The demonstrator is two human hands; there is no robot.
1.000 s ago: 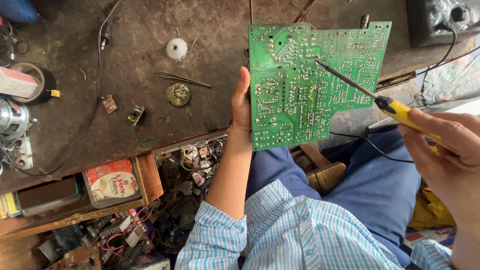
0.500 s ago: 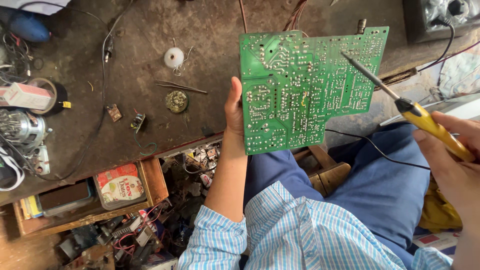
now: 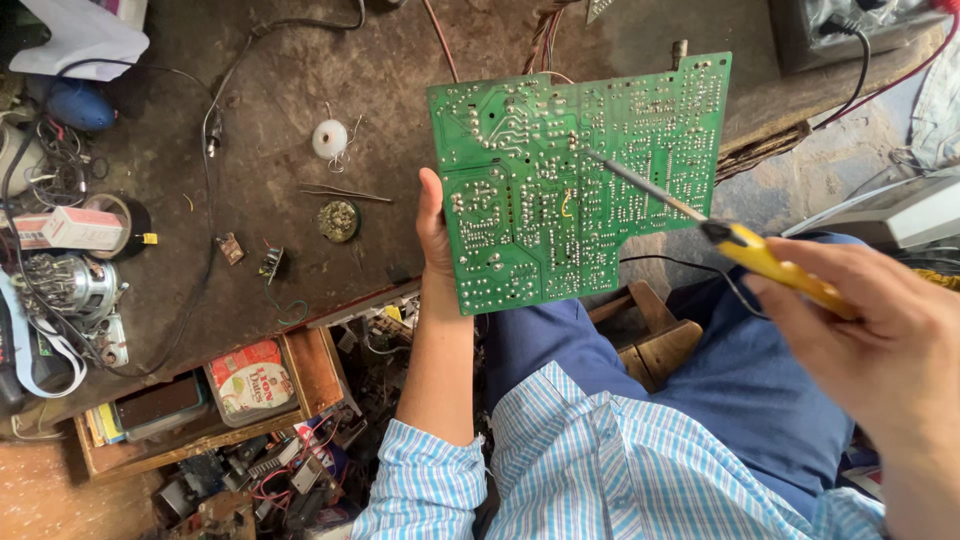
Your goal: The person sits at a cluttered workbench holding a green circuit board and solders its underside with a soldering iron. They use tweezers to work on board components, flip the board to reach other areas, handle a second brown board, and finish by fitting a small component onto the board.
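Most of my left hand (image 3: 434, 228) was hidden behind the green circuit board (image 3: 575, 180) it gripped by the lower left edge, upright above the workbench (image 3: 270, 120) with its soldered side facing me, so only the thumb and wrist showed. My right hand (image 3: 880, 340), partly cut off at the frame's edge, was closed around the yellow handle of a soldering iron (image 3: 740, 245), whose thin tip touched the middle of the board. Below the bench an open wooden drawer (image 3: 300, 375) held a red and white tin (image 3: 250, 378) and a dark case I could not make out, with a tangle of loose parts and wires (image 3: 270, 480) underneath, too cluttered to tell apart.
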